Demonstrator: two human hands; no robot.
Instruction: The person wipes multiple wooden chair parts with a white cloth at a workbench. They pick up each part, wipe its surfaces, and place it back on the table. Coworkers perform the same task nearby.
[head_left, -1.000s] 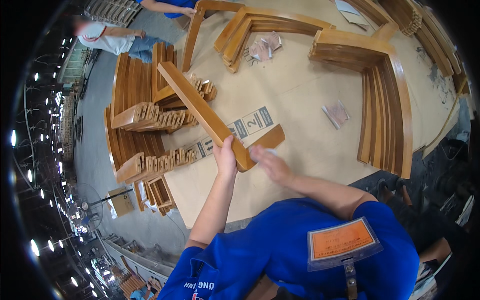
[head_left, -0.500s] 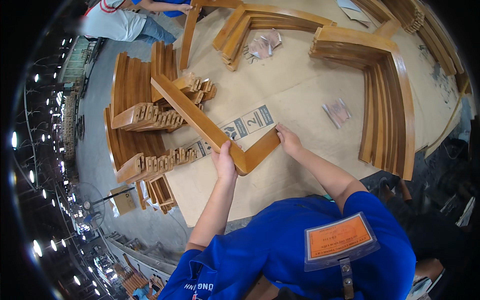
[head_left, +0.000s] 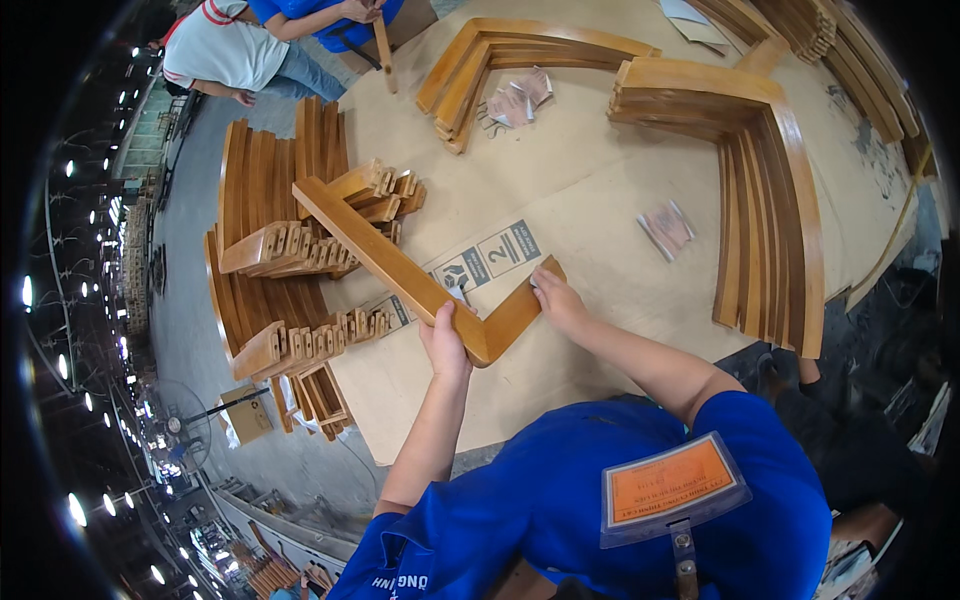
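A varnished L-shaped wooden frame piece (head_left: 385, 265) is held over the cardboard-covered table. My left hand (head_left: 446, 345) grips it near its corner, thumb on the upper face. Its long leg reaches up and left over the stacked pieces; its short leg points up and right. My right hand (head_left: 563, 303) is closed around the end of that short leg. A small pale bit shows at its fingertips, too small to name. The fingers under the wood are hidden.
Wooden pieces are stacked at left (head_left: 270, 245), at the far side (head_left: 545, 40) and at right (head_left: 765, 200). Crumpled brownish sheets (head_left: 520, 98) and another folded sheet (head_left: 667, 230) lie on the cardboard (head_left: 590, 190). A co-worker in blue (head_left: 330, 20) handles wood at the far left.
My right hand has turned over the short leg's end, its fingers now across the upper face. The held piece has tipped slightly. The co-worker's wooden piece has moved up and away.
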